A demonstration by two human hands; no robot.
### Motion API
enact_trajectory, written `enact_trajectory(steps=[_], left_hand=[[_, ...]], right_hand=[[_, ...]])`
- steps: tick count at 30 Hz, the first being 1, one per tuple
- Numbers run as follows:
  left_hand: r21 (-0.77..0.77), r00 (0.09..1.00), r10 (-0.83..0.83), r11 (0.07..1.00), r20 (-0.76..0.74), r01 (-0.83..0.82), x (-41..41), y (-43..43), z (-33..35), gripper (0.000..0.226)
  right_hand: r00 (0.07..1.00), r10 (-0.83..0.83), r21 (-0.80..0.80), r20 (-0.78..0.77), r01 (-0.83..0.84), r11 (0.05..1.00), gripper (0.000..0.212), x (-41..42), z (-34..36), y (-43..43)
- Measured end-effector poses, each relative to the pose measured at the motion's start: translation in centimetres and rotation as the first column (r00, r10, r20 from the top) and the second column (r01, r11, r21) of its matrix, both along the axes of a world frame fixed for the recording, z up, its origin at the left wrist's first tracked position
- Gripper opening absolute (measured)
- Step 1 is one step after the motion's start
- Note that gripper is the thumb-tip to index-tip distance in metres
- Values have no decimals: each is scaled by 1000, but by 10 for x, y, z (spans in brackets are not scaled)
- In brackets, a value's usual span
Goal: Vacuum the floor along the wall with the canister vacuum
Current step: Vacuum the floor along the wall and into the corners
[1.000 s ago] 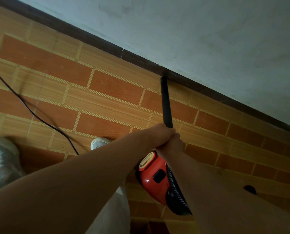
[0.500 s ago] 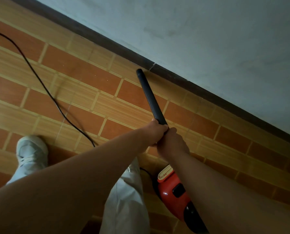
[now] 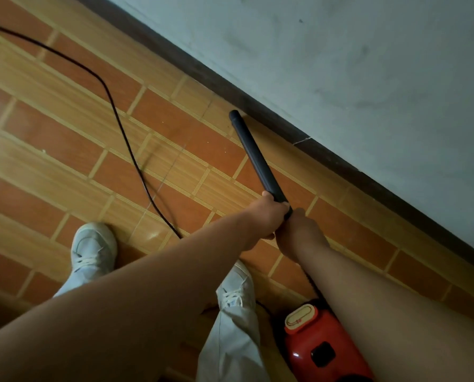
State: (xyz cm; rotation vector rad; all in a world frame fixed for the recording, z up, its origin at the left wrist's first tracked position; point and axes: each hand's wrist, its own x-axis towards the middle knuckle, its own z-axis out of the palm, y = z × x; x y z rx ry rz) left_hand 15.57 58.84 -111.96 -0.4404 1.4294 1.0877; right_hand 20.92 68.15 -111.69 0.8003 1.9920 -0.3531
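Observation:
A black vacuum wand slants up and to the left, its tip on the tiled floor beside the dark skirting board. My left hand grips the wand's lower end. Just behind it, my right hand grips the same tube, the two hands touching. The red canister vacuum stands on the floor at the bottom right, partly hidden by my right forearm. Its hose is mostly out of sight behind that arm.
A black power cord curves across the orange and tan tiles from the upper left toward my feet. My white shoes and light trousers are below the arms. The pale wall fills the upper right.
The wand has swung to the left along the skirting, and its tip now lies farther left. My view has shifted left too: the canister has dropped toward the bottom right and both shoes show.

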Motion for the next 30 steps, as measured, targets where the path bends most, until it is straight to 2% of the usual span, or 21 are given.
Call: enact_trajectory(steps=[4,6,14,18,25,30], left_hand=[[20,999,45,999,7,-45,-11,-13,1,45],[18,999,32,999,22,-32,-9,-15,2,43],[-6,992,-62,998,105,63,27,-13,11,47],[3,986,-118,993,115,119,35,-12,11,59],[-28,992,-74,997,106,77,29,-10,8,63],[-38,998,-4,999,63,6,7,-17,5,60]], right_hand=[[994,-107,-39,-19,106,994,54,2,7,-9],[995,-101,-50,-25,100,994,56,15,13,-10],[998,-51,-93,45,55,994,51,72,23,-3],[997,-77,-104,33,80,991,46,80,24,-4],[995,-82,-121,51,88,989,43,71,21,-2],[998,57,-81,20,-55,995,48,37,7,-4]])
